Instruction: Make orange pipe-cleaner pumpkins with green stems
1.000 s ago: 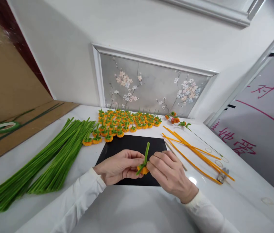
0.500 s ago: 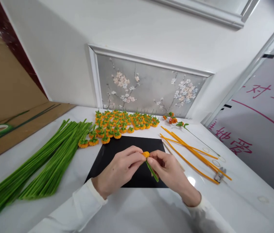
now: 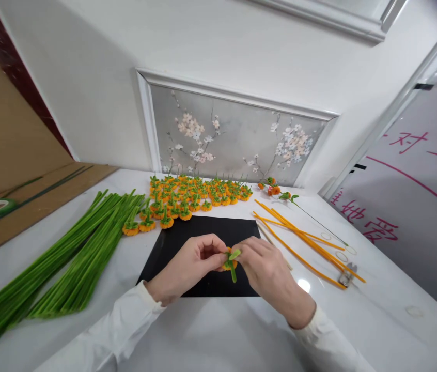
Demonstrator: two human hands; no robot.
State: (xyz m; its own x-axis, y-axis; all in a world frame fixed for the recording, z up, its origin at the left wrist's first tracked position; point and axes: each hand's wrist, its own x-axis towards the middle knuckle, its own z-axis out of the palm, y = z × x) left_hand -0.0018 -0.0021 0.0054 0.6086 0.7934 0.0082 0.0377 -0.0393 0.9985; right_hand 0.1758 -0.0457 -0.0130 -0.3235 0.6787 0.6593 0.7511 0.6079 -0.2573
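Over the black mat point(image 3: 203, 284), a small orange pipe-cleaner flower point(image 3: 228, 266) with green stem pieces is held between both hands. My left hand point(image 3: 199, 258) pinches the flower's orange edge from the left, thumb and forefinger closed on it. From the right, my right hand point(image 3: 267, 268) pinches at the flower's green part, fingers pressed together. One green end sticks up toward the right fingertips and another hangs down. Behind the mat stand rows of similar orange flowers point(image 3: 166, 222) with green stems upward.
On the left lies a bundle of green pipe cleaners point(image 3: 75, 258), near a roll of green tape point(image 3: 7, 208) on cardboard point(image 3: 67, 183). At right are orange pipe cleaners point(image 3: 299, 230), pliers point(image 3: 347, 276), several clear rings point(image 3: 341, 257) and a finished flower stem point(image 3: 319, 222).
The flower has been turned so its green side now faces me. My right hand has rolled over, its back now upward, and the left thumb has shifted. The camera view moved slightly.
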